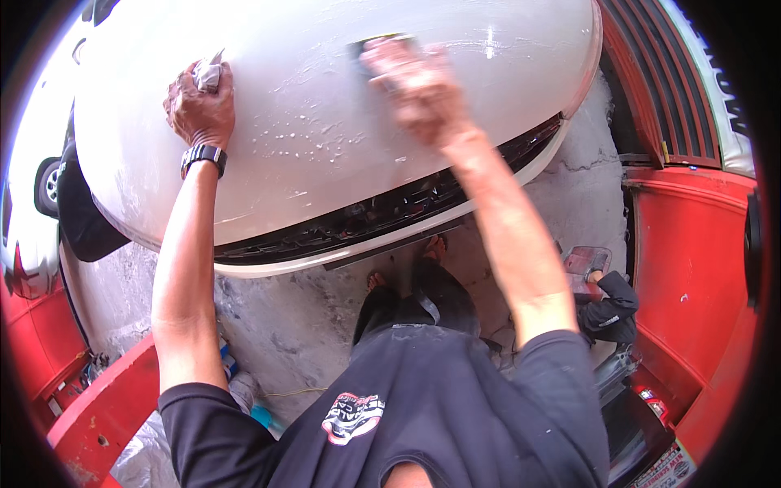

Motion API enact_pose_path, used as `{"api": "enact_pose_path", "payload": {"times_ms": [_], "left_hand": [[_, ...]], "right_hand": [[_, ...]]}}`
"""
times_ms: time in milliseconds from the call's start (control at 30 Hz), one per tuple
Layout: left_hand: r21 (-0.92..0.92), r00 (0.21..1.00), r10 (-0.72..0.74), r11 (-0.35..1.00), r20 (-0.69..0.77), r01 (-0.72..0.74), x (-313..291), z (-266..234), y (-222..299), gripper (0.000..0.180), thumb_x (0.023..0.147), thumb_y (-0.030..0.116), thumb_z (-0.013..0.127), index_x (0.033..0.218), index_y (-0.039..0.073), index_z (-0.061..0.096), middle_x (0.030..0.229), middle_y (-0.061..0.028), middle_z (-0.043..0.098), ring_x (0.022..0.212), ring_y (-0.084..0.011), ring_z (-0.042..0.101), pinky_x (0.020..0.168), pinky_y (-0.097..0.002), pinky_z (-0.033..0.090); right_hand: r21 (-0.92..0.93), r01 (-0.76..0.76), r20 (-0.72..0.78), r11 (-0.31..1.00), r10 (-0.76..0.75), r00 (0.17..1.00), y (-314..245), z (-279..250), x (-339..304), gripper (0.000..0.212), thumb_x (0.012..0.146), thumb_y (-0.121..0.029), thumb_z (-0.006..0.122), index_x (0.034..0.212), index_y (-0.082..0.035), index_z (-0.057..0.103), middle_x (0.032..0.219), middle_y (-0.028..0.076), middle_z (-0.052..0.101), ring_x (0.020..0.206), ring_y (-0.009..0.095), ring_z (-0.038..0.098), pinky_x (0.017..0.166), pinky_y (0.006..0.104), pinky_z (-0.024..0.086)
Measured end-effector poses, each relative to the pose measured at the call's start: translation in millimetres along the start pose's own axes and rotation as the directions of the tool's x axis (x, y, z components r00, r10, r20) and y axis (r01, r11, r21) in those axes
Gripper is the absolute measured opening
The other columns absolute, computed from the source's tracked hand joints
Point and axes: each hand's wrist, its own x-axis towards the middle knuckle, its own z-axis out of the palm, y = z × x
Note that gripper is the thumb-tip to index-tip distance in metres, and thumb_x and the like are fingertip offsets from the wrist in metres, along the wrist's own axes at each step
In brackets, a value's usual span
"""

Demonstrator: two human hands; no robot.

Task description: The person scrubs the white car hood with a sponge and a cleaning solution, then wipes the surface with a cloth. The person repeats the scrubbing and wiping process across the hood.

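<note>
A pale car hood (pixel 285 175), wet with droplets and streaks, spreads out in front of me. My left hand (pixel 199 110), with a dark banded watch at the wrist, rests on its left part. The fingers are closed round a crumpled whitish cloth (pixel 207 76). Farther right and a bit farther up, my right hand (pixel 423 89) is smeared by motion over the hood. Under its fingers is a flat dark pad (pixel 358 51) with a yellowish far edge; its exact kind is too blurred to make out.
The hood's front edge has a dark open gap (pixel 350 220) above a pale bumper. I stand on stained concrete (pixel 285 325). Red panels (pixel 691 268) rise at the right. Another person's dark sleeve (pixel 614 309) and a reddish-grey flat piece (pixel 587 264) are at lower right. A white car (pixel 28 203) stands left.
</note>
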Motion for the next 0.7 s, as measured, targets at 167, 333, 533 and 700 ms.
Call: {"api": "enact_pose_path", "payload": {"times_ms": [167, 333, 533, 700], "left_hand": [[0.034, 0.999, -0.01, 0.999, -0.031, 0.011, 5, -1, 14, 0.052, 0.083, 0.051, 0.073, 0.117, 0.012, 0.07, 0.116, -0.0168, 0.07, 0.111, -0.0372, 0.063, 0.1, -0.0511, 0.047], [0.049, 0.999, 0.026, 0.998, -0.021, -0.025, 0, 0, 13, 0.054, 0.084, 0.052, 0.073, 0.118, 0.011, 0.07, 0.116, -0.0179, 0.07, 0.112, -0.0373, 0.063, 0.101, -0.051, 0.046], [-0.002, 0.999, 0.016, 1.0, -0.042, -0.016, 6, 1, 12, 0.052, 0.084, 0.052, 0.074, 0.117, 0.012, 0.07, 0.111, -0.0171, 0.071, 0.107, -0.0361, 0.065, 0.1, -0.0505, 0.046], [0.005, 0.999, 0.029, 1.0, -0.028, -0.029, 5, 10, 25, 0.05, 0.084, 0.05, 0.074, 0.117, 0.013, 0.07, 0.112, -0.0152, 0.071, 0.11, -0.0351, 0.064, 0.1, -0.0519, 0.047]], "right_hand": [[-0.214, -0.341, -0.302, 0.915, 0.269, 0.914, 87, -43, -5, 0.038, 0.103, -0.027, 0.051, 0.131, -0.005, 0.065, 0.142, 0.017, 0.059, 0.135, 0.032, 0.054, 0.115, 0.0597, 0.034], [-0.125, -0.077, -0.183, 0.989, 0.054, 0.982, -81, 48, -6, 0.046, 0.102, -0.033, 0.051, 0.132, -0.001, 0.064, 0.143, 0.023, 0.057, 0.136, 0.034, 0.053, 0.114, 0.0624, 0.034], [-0.06, -0.335, -0.303, 0.94, 0.302, 0.904, 133, -64, -7, 0.044, 0.104, -0.033, 0.047, 0.132, -0.003, 0.064, 0.138, 0.019, 0.062, 0.133, 0.029, 0.056, 0.117, 0.0508, 0.037], [-0.076, -0.379, -0.413, 0.922, 0.317, 0.854, 96, -31, -10, 0.053, 0.103, -0.038, 0.048, 0.137, 0.002, 0.057, 0.151, 0.02, 0.05, 0.144, 0.036, 0.042, 0.121, 0.057, 0.025]]}}
